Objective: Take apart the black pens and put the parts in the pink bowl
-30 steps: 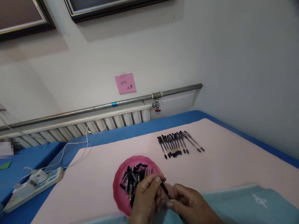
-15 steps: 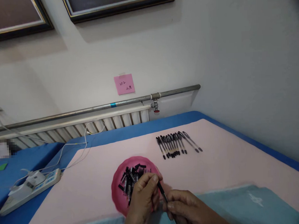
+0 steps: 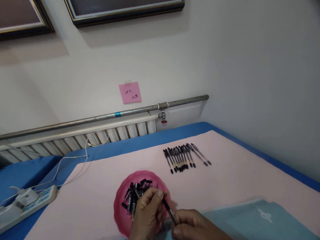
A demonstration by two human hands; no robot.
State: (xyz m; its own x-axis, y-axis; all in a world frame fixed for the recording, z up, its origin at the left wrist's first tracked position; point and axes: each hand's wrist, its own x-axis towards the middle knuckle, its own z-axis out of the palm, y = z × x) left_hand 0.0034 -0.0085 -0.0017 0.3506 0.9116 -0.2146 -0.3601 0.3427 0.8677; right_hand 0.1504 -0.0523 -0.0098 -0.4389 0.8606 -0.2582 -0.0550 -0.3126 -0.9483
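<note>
The left hand (image 3: 148, 212) pinches the dark far end of one pen (image 3: 168, 208) between the thumb and a finger. The right hand (image 3: 195, 228) has its fingers closed around the lower part of the same pen, so the pen is slanted between both hands, above the near side of the table (image 3: 192, 127). Just behind the left hand there is a pink bowl (image 3: 118, 217) with many black and clear pen parts (image 3: 133, 197). Farther and to the right, a row of pens (image 3: 181, 158) lies on the pink sheet (image 3: 231, 177).
</note>
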